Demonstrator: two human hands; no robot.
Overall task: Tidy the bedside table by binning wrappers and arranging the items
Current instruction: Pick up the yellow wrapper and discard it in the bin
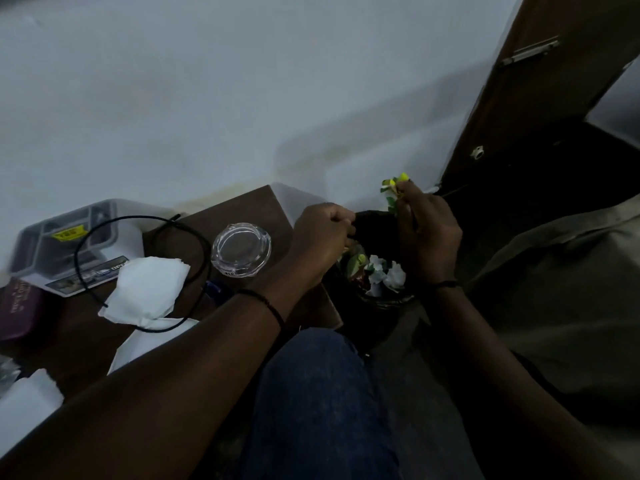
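My right hand [427, 233] is shut on a yellow-green and white wrapper [393, 188], holding it above a dark bin [384, 299] that stands beside the brown bedside table [242, 209]. My left hand [322, 240] is closed on the black liner at the bin's near-left rim. Inside the bin lie crumpled white paper and coloured wrappers [377, 271]. On the table sit a clear glass ashtray [241, 250], a crumpled white tissue [145, 289] and a looped black cable [104, 237].
A clear plastic compartment box [65, 237] with a yellow label stands at the table's back left, over a printed card [86, 277]. A maroon case [17, 306] lies at the left edge. White paper [27, 396] is near the front. A brown door [540, 98] stands right.
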